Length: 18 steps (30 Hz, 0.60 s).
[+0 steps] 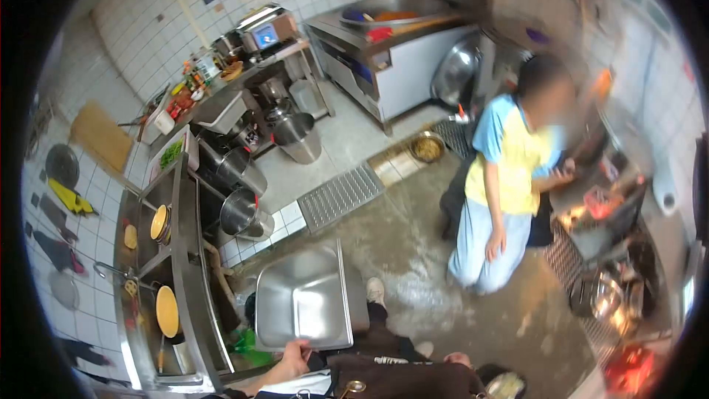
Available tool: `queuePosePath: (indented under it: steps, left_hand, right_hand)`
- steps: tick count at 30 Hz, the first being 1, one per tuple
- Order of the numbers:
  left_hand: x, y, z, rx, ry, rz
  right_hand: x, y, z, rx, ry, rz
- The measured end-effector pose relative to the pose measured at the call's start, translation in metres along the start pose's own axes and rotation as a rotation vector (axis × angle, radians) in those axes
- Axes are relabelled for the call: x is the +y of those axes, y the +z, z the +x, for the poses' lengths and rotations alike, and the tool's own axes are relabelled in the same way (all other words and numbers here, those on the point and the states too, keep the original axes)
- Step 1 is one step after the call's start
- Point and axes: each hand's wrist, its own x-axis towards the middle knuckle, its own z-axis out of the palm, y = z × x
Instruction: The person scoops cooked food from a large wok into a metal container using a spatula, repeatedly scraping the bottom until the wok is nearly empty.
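Slippage looks like the main risk from here: I see only one hand clearly on the deep rectangular stainless-steel pan (303, 299), gripping at its near rim, so the weight beyond that grip could twist it down. Smooth metal, or wet skin if there is any, would make this worse. The far end could then drop towards the white shoe (376, 290) or knock the dark-edged steel sink unit (193, 303) just to the left. The grey floor (421, 251) has a wet-looking sheen, so a foot might slide too. A person in a yellow-and-blue top (509, 177) is apart from the pan, to the right; a wide swing that way would, I judge, bring its corners nearer to them.

My left hand (295, 360) has its fingers closed over the near rim, with little opening beyond the metal's thickness; the undersides are hidden from me. The pan's hollow faces up towards my camera, near my body, with crumpled green plastic (252, 349) beside its near left corner. A blurred skin-toned patch at lower right may be my right hand (459, 359); I cannot tell whether its fingers hold anything.
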Motion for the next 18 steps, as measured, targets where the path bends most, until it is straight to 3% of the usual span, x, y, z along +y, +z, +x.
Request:
queuePosePath:
  steps: [1,2,4,8,10,11,12,14,15,17,18]
  left_hand:
    - [0.003,0.010,0.001,0.016,0.005,0.033]
    - [0.009,0.019,0.011,-0.004,-0.044,-0.001]
    - [0.026,0.028,0.043,-0.167,-0.088,-0.024]
    - [0.069,0.057,0.144,-0.382,-0.115,-0.080]
    - [0.087,0.060,0.192,-0.476,-0.133,-0.086]
    - [0.093,0.058,0.215,-0.517,-0.136,-0.082]
    - [0.101,0.057,0.238,-0.562,-0.142,-0.085]
    - [0.115,0.057,0.280,-0.627,-0.141,-0.085]
    - [0.122,0.056,0.299,-0.658,-0.138,-0.081]
    - [0.138,0.057,0.332,-0.669,-0.130,-0.066]
    - [0.146,0.056,0.347,-0.706,-0.097,-0.015]
  right_hand:
    - [-0.087,0.016,-0.014,0.090,0.041,-0.273]
    - [-0.125,0.015,-0.002,0.081,0.012,-0.571]
    - [-0.200,0.016,0.014,-0.028,0.045,-0.823]
    - [-0.276,0.009,0.075,0.087,0.034,-0.938]
    - [-0.270,-0.010,0.126,0.053,0.065,-0.988]
    - [-0.243,-0.037,0.175,-0.198,0.056,-0.749]
    - [-0.266,-0.030,0.172,-0.194,0.069,-0.758]
    - [-0.343,0.004,0.165,0.062,-0.022,-0.998]
    - [-0.355,0.012,0.172,0.063,-0.018,-0.993]
    - [-0.372,0.026,0.186,0.116,0.034,-0.365]
    - [-0.387,0.034,0.188,0.117,0.043,-0.361]
